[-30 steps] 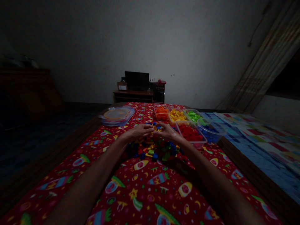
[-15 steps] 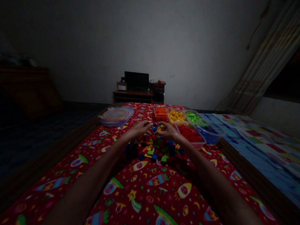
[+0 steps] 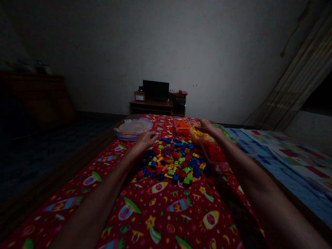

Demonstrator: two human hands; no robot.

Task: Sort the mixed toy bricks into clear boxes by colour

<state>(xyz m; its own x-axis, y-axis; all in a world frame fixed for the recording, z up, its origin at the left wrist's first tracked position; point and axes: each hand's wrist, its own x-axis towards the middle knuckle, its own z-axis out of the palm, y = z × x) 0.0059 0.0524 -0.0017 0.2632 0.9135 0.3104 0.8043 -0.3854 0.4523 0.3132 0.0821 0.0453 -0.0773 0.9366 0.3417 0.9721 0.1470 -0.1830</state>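
Note:
A loose pile of mixed toy building bricks [image 3: 176, 160] in red, blue, green, yellow and orange lies on the table. At the pile's far left edge is my left hand [image 3: 146, 139], its fingers drawn together; whatever they may hold is too small and dark to name. My right hand [image 3: 207, 127] hovers over the clear box of yellow bricks [image 3: 195, 133], thumb and fingers apart, and no brick shows between them. My right forearm partly covers the box of red bricks [image 3: 212, 150] and the green bricks [image 3: 225, 132].
A box of orange bricks [image 3: 182, 127] stands left of the yellow one. A round tub [image 3: 250, 149] sits behind my right forearm. Stacked plastic lids [image 3: 133, 128] lie at the far left on the red patterned cloth [image 3: 166, 197]. A bed [image 3: 280, 155] adjoins the right side.
My hands were close together over the pile. The right has moved right and away to the yellow box, opening; the left has drawn left to the pile's edge. The view shifted slightly.

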